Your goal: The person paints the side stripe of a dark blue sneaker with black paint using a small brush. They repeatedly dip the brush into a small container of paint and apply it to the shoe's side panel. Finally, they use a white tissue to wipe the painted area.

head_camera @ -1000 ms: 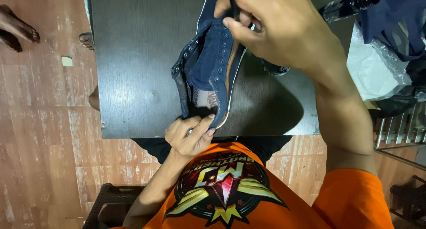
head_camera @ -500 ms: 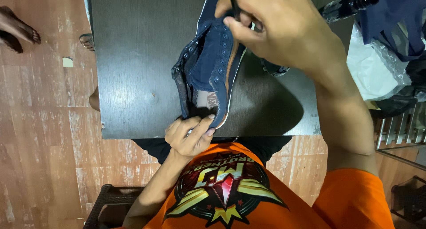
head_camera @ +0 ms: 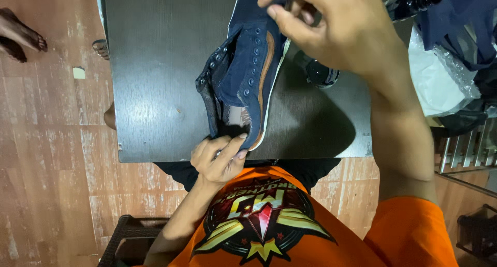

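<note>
Lengthwise, shoe (head_camera: 248, 75) heel toward wearer.

The shoe (head_camera: 243, 80) lies on the desk (head_camera: 150, 65), heel end at the near edge — left hand (head_camera: 217, 161) there, right hand (head_camera: 331, 29) at the far end. A bottle (head_camera: 321, 73) lies right of the shoe; bags (head_camera: 440, 75) sit beyond the desk's right edge.

Single head-worn view, looking steeply down from close above the wearer's own orange shirt (head_camera: 290, 231) and both hands onto a dark desk (head_camera: 155, 65), with wooden floor (head_camera: 52, 168) along the left.
</note>
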